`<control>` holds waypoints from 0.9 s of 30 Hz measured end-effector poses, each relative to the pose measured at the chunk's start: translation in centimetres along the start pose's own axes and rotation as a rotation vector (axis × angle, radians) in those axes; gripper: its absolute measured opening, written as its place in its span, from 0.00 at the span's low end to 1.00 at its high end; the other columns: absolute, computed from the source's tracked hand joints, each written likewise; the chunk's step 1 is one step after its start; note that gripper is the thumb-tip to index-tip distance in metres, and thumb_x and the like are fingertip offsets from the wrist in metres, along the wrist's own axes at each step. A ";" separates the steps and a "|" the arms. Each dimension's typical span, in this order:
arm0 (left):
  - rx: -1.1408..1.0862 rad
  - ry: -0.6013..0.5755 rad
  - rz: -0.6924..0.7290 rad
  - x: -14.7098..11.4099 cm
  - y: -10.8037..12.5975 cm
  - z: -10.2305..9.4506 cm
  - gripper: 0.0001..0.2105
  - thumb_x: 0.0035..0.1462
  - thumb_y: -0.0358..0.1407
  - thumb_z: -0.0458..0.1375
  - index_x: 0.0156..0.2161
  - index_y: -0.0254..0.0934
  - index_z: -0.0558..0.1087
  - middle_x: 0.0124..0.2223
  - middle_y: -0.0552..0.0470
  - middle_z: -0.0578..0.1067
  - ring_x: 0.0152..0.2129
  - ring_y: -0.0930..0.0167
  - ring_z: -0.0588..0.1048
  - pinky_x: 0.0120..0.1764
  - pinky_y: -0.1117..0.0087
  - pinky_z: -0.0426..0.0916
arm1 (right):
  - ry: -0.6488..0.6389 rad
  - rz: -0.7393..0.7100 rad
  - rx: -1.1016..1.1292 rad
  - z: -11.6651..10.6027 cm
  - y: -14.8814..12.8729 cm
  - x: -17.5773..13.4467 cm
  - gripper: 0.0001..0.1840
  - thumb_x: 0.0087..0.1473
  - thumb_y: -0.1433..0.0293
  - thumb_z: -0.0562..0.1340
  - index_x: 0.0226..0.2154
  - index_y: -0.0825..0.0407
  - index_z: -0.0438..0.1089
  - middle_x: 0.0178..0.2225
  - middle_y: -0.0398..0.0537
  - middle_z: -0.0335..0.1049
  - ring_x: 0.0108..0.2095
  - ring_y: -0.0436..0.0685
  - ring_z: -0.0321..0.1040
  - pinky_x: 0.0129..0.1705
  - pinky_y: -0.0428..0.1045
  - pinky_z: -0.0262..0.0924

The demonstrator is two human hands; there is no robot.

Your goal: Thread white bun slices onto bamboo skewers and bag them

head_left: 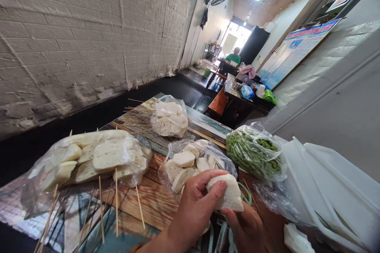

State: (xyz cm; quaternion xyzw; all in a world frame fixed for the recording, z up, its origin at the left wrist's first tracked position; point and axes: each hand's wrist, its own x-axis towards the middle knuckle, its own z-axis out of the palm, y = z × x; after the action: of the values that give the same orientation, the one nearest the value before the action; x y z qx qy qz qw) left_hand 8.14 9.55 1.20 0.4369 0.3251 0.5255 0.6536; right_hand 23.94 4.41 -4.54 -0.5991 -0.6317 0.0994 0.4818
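Two hands share one white bun slice [227,195] just above the table [154,201], near the open bag [190,162]: left hand [194,209] w/ thumb pinching its top, right hand [246,229] cupping underneath. Best kept lightly gripped, soft stuff dents; level w/ the skewers [116,201] nearby.

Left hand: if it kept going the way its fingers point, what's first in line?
The left hand points right, fingers already on the white bun. Past that, probably the bag of green beans or the white plastic bag; depth is unclear.
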 end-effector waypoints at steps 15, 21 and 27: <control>-0.071 -0.031 -0.049 -0.1 -0.5 -0.1 0.20 0.54 0.50 0.61 0.41 0.33 0.78 0.37 0.44 0.78 0.31 0.66 0.74 0.35 0.69 0.67 | -0.063 -0.054 -0.011 -0.3 0.0 0.4 0.18 0.56 0.56 0.62 0.30 0.51 0.80 0.26 0.49 0.79 0.24 0.58 0.74 0.31 0.48 0.70; -0.073 -0.044 -0.054 -0.1 -0.3 0.0 0.19 0.54 0.49 0.61 0.41 0.33 0.79 0.35 0.45 0.78 0.31 0.67 0.73 0.34 0.70 0.66 | -0.015 -0.008 0.033 0.0 -0.1 0.0 0.17 0.57 0.56 0.62 0.33 0.50 0.81 0.30 0.48 0.80 0.28 0.59 0.75 0.36 0.50 0.70; -0.051 -0.030 -0.055 -0.1 -0.4 0.0 0.20 0.55 0.48 0.60 0.42 0.33 0.79 0.36 0.44 0.78 0.30 0.67 0.73 0.34 0.70 0.66 | -0.042 0.010 0.033 0.1 -0.2 -0.1 0.17 0.57 0.56 0.62 0.31 0.50 0.80 0.28 0.48 0.79 0.26 0.57 0.74 0.36 0.49 0.69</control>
State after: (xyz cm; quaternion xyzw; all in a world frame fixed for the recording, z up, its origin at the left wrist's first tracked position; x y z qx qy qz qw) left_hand 8.30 9.42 0.85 0.4189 0.3136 0.5088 0.6836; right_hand 23.72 4.31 -4.49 -0.5922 -0.6368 0.1245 0.4778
